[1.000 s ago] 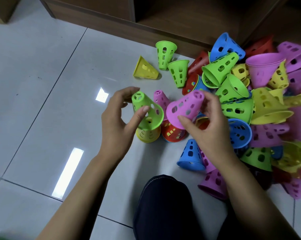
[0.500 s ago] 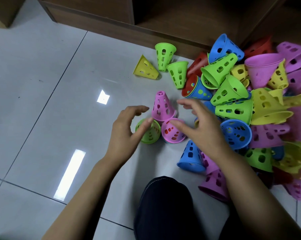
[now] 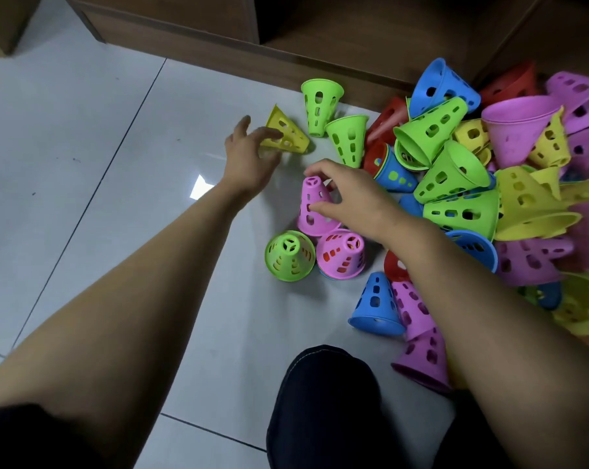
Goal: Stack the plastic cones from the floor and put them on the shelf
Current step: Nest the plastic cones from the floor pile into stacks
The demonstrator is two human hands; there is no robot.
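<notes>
Glossy pale floor tiles (image 3: 83,164) run up to a brown wooden shelf (image 3: 184,35). A heap of plastic cones (image 3: 455,177) lies at right; two green cones (image 3: 320,103) stand inverted, two short stacks (image 3: 289,257) upright. The left hand (image 3: 249,160), fingers spread, touches one yellow cone (image 3: 288,135); the right hand (image 3: 354,198) pinches one pink cone (image 3: 311,211).

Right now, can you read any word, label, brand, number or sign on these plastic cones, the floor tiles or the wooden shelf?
No readable text anywhere. The upright pink plastic cone held by the right hand, the yellow plastic cone by the left hand, the wooden shelf and the grey floor tiles show no writing, only holes and plain surfaces.
</notes>
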